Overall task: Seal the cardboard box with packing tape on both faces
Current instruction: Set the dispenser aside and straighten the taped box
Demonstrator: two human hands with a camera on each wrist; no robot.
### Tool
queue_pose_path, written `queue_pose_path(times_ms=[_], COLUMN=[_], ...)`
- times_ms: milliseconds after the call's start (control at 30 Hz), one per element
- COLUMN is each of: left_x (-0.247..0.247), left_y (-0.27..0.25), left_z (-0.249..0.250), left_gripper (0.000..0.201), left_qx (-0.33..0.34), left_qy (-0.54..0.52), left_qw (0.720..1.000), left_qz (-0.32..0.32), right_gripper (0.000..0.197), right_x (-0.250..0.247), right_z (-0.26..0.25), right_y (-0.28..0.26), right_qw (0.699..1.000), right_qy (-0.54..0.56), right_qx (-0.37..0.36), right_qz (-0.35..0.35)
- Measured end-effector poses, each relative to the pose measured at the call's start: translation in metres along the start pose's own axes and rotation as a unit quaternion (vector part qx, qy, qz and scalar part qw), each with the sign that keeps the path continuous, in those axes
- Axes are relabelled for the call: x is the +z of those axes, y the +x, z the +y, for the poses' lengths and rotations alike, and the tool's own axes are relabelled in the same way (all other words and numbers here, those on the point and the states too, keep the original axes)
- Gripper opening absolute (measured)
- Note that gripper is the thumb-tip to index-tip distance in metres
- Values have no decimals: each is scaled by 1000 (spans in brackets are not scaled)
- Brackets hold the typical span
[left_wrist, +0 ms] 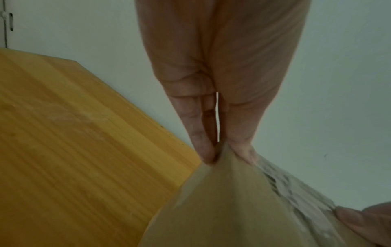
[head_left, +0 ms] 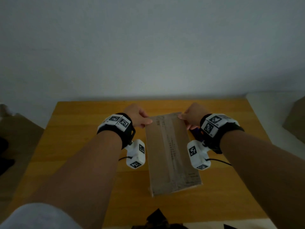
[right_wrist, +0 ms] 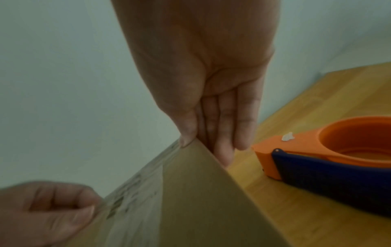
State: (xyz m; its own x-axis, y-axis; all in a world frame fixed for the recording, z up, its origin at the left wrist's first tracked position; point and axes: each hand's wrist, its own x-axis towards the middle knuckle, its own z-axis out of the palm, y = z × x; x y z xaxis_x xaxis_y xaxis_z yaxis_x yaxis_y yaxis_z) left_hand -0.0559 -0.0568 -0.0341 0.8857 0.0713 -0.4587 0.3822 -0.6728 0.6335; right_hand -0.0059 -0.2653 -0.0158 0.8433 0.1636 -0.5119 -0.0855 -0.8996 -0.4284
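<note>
Head view: both hands (head_left: 165,118) pinch cardboard box (head_left: 171,154); printing unreadable.

You are looking down on a wooden table (head_left: 79,162) that is filling the lower half of your head view, its far edge lying against a pale wall (head_left: 148,47) at 12 o'clock. A brown shape (head_left: 21,129) is sitting off the table at 9 o'clock, and another (head_left: 295,119) is showing at 3 o'clock beside a white surface (head_left: 270,101). A dark, blurred object (head_left: 158,217) is poking over the near edge at 6 o'clock; you cannot tell what it is. Grey cloth (head_left: 38,217) is showing at 7 o'clock.
</note>
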Motion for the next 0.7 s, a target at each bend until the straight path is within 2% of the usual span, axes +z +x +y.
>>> queue_pose_path(times_ms=[133, 233, 333, 500, 600, 700], left_x=[-1, -2, 1, 20, 30, 37], left_y=[0, -4, -5, 1, 7, 11], left_z=[7, 19, 33, 50, 56, 59], left_gripper=[25, 29, 27, 66, 66, 64], left_qx=[-25, -29, 20, 66, 91, 96], left_qy=[49, 133, 183, 164, 196, 251], left_qw=[998, 990, 982, 984, 976, 959], left_qz=[21, 24, 29, -21, -38, -93], right_gripper=[58, 67, 75, 68, 64, 62], right_x=[0, 3, 3, -13, -17, -16], right_z=[4, 13, 24, 41, 52, 58], right_y=[0, -5, -11, -20, -22, -24], right_qw=[1000, 996, 986, 983, 982, 980], right_qy=[-14, 42, 104, 124, 117, 117], right_qx=[11, 55, 76, 100, 112, 123], right_qz=[2, -55, -104, -93, -95, -106])
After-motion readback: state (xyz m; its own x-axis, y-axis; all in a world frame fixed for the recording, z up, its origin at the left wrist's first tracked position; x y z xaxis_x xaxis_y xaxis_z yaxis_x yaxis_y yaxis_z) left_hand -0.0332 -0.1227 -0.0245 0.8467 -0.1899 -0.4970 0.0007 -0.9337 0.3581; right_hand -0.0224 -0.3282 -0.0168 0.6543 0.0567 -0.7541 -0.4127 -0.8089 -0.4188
